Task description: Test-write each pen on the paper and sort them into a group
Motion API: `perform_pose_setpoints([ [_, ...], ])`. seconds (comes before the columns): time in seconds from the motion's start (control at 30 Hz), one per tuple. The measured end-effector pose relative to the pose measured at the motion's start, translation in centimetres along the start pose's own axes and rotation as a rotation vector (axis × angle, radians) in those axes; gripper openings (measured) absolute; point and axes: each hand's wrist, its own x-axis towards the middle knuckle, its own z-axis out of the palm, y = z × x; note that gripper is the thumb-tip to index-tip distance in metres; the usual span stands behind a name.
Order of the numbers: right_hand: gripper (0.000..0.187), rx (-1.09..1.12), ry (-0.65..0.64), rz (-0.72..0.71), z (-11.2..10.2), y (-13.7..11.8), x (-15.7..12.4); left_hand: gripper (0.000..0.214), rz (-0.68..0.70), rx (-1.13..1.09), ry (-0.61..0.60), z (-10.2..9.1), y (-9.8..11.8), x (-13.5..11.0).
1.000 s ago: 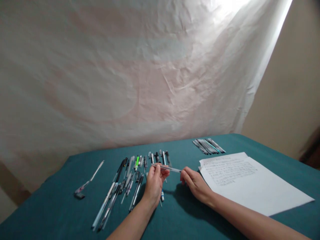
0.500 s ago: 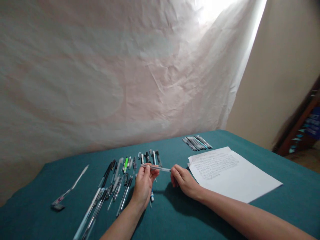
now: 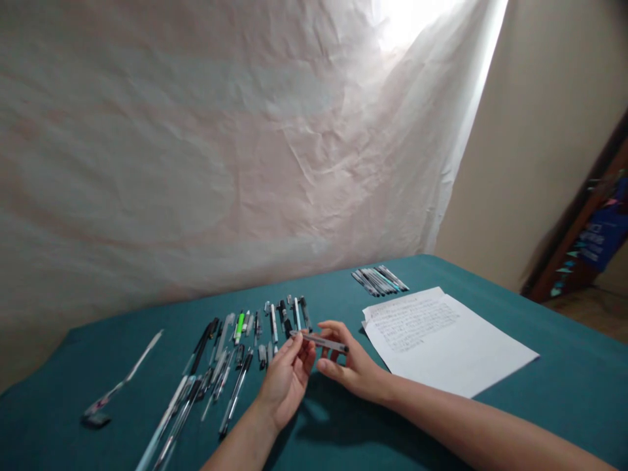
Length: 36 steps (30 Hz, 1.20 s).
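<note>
A slim clear pen with a dark right end is pinched near its left end between the thumb and fingers of my left hand. It lies almost level above the table. My right hand is by the pen's dark end, its fingers apart and its thumb below the barrel. The pen passes in front of these fingers; I cannot tell whether they touch it. Left of my hands lie several loose pens and parts, among them a black-tipped clear pen and a bright green piece.
Written sheets of white paper lie to the right on the green tablecloth. Behind them is a row of slim pens or refills. A bent, pale thin strip with a dark end lies far left. A pale cloth hangs behind.
My right hand has loosened from the pen's right end and its fingers have spread, showing the dark end. My left hand still holds the pen. The whole view has shifted slightly.
</note>
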Motion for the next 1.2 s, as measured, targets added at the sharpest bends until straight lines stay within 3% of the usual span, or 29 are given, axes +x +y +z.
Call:
perform_pose_setpoints([
  [0.1, 0.036, -0.181, -0.020, -0.053, -0.2, -0.1, 0.2, 0.009, -0.019, 0.029, -0.118, 0.4, -0.5, -0.6],
  [0.23, 0.031, -0.301, -0.006, -0.061, -0.9, -0.2, 0.8, 0.013, 0.017, 0.183, -0.158, 0.5, -0.8, -0.8],
  [0.4, 0.030, -0.329, 0.190, -0.022, -3.0, -0.3, 2.3, 0.024, 0.094, 0.571, -0.250, 0.5, -1.6, -1.1],
  [0.53, 0.029, -0.317, 0.317, 0.127, -6.6, -0.2, 2.4, 0.023, 0.195, 0.906, -0.360, 1.0, -2.1, -2.3],
  [0.7, 0.030, -0.174, 0.459, 0.338, -12.3, 1.0, -1.1, 0.022, 0.356, 1.290, -0.537, 2.2, -2.1, -3.4],
  [0.87, 0.031, -0.244, 0.427, 0.476, -16.6, 2.6, -5.7, 0.031, 0.406, 1.480, -0.710, 3.4, -3.4, -3.4],
  [1.03, 0.025, -0.371, 0.422, 0.434, -17.9, 3.8, -7.9, 0.043, 0.469, 1.556, -0.816, 4.1, -5.6, -2.7],
  [1.2, 0.025, -0.380, 0.405, 0.406, -18.0, 4.0, -8.3, 0.045, 0.448, 1.611, -0.866, 3.9, -6.2, -2.2],
])
